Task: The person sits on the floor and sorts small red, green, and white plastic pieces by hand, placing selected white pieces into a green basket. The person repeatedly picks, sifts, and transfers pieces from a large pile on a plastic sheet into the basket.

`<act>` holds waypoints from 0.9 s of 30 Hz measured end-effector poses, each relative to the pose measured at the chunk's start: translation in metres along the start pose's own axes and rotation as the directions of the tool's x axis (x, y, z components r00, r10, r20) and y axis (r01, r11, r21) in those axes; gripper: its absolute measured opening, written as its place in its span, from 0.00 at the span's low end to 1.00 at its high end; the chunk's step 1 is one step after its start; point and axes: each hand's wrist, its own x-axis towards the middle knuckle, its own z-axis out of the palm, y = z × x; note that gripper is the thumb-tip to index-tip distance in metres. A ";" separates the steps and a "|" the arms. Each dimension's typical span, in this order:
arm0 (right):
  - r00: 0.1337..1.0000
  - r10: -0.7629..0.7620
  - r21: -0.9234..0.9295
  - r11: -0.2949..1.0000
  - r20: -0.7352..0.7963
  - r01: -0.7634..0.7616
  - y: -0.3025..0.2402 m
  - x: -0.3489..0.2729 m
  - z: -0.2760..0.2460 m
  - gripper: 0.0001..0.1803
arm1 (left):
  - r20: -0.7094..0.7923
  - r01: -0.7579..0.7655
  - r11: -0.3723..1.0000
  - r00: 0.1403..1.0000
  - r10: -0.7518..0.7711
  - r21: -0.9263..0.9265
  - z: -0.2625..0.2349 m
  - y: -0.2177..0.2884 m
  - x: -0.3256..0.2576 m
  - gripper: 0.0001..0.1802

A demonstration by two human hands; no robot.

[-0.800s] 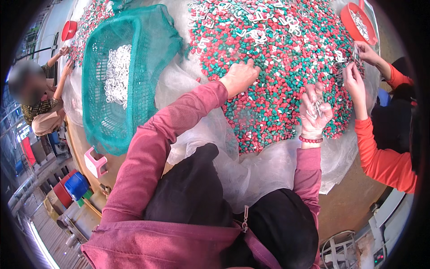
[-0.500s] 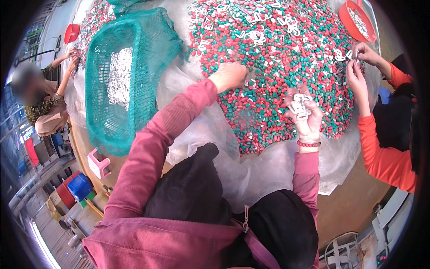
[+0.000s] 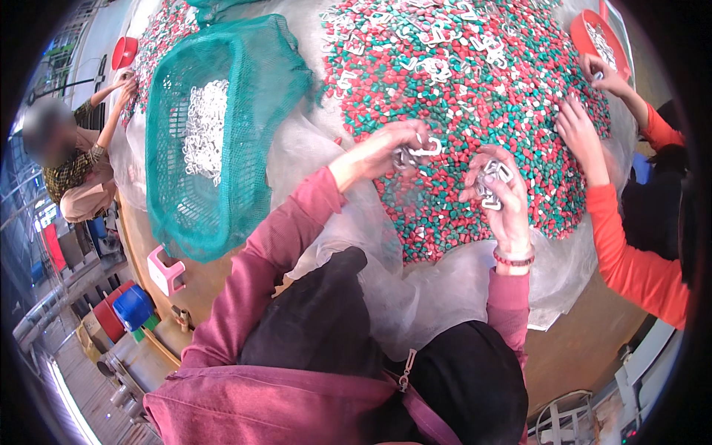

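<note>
Left hand (image 3: 384, 148) pinches white clips (image 3: 432, 147) over red-green-white chips (image 3: 445, 222) | right hand (image 3: 510, 202) curls round several clips, too bunched to count | one teal basket (image 3: 227, 156), holding clips | two red bowls (image 3: 124, 52)

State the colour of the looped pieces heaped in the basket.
The looped pieces are white; they show best in the head view.

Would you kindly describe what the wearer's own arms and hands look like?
The long sleeves are a plain pinkish maroon and reach about to the wrists. Both the left hand and the right hand are ungloved. A red bracelet, seemingly beaded, circles the right wrist; none shows on the left.
</note>
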 end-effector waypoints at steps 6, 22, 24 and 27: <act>0.904 -0.207 -0.887 0.203 0.375 0.414 -0.006 -0.007 0.044 0.24 | 0.147 0.078 0.930 0.989 -0.026 -0.359 0.007 -0.051 0.018 0.16; 0.928 -0.371 -0.815 0.527 0.035 0.242 -0.018 -0.016 -0.006 0.16 | -0.155 -0.532 0.527 0.786 0.599 -0.663 -0.042 0.068 -0.118 0.14; 0.922 -0.386 -0.876 0.439 0.016 0.199 -0.022 -0.019 -0.014 0.16 | -0.312 -0.719 0.352 0.615 0.724 -0.598 -0.065 0.088 -0.171 0.18; 0.898 -0.438 -0.840 0.503 -0.043 0.205 -0.024 -0.020 -0.026 0.19 | -0.515 -0.858 0.509 0.406 0.755 0.071 -0.109 0.120 -0.252 0.19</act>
